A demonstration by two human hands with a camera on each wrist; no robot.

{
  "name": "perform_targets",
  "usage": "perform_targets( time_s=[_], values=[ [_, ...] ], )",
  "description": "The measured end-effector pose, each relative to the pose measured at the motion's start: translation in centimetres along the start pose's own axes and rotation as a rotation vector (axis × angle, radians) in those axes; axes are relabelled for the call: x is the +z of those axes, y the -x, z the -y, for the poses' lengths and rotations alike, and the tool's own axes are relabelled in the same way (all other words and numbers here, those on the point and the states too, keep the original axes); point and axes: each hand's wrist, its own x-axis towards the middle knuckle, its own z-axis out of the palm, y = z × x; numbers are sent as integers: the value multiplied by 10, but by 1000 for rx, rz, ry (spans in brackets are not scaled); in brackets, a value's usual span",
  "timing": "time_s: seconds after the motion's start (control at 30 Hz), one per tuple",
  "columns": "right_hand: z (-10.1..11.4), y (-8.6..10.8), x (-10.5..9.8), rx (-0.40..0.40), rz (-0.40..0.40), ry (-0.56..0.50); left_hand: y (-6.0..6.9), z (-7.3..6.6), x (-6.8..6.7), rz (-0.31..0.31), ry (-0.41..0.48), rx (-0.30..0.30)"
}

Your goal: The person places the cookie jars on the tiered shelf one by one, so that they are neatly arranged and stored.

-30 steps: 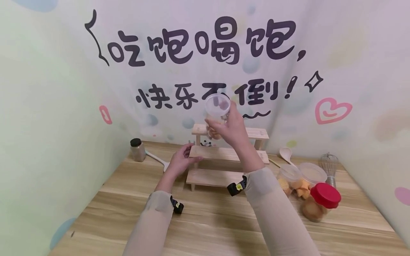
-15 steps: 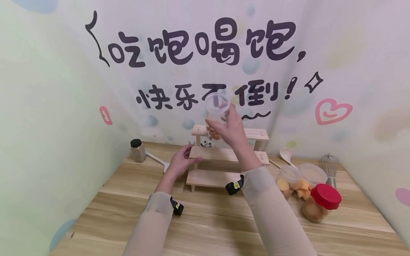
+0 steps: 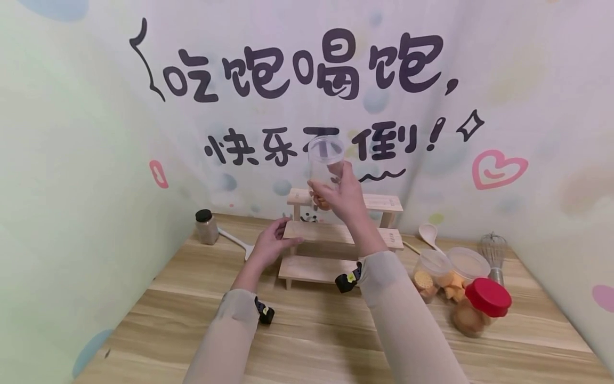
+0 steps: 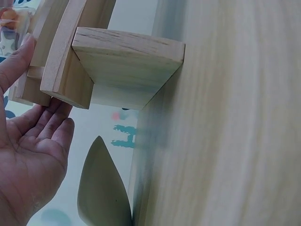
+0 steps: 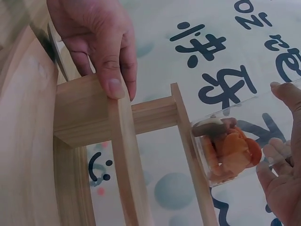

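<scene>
A clear jar (image 3: pixel 326 165) with orange pieces at its bottom is gripped by my right hand (image 3: pixel 347 197) over the top shelf of the three-tier wooden rack (image 3: pixel 316 230). In the right wrist view the jar's base (image 5: pixel 230 150) is at the edge of the top shelf (image 5: pixel 190 146); whether it bears on it I cannot tell. My left hand (image 3: pixel 271 244) pinches the left end of the middle shelf, thumb on top and fingers beneath. The left wrist view shows that left hand (image 4: pixel 37 150) at the rack's end (image 4: pixel 66 70).
A black-lidded jar (image 3: pixel 207 226) and a white utensil (image 3: pixel 235 238) lie left of the rack. At the right are a white spoon (image 3: pixel 428 233), a whisk (image 3: pixel 494 253), clear containers (image 3: pixel 431 272) with orange and yellow pieces, and a red-lidded jar (image 3: pixel 484 301).
The jar's rim has tilted slightly, and the right forearm has shifted a little to the left. The left hand keeps its place on the middle shelf.
</scene>
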Motion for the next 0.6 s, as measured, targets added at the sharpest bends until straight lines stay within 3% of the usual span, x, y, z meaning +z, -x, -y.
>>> perform_targets(
  time_s=[0.13, 0.37, 0.6],
  values=[
    [-14, 2, 4, 21, 5, -2, 0, 2, 0, 0, 2, 7],
    [-52, 14, 13, 61, 21, 205, 3, 1, 4, 26, 9, 6],
    [-53, 11, 17, 34, 10, 194, 2, -2, 1, 4, -3, 11]
  ],
)
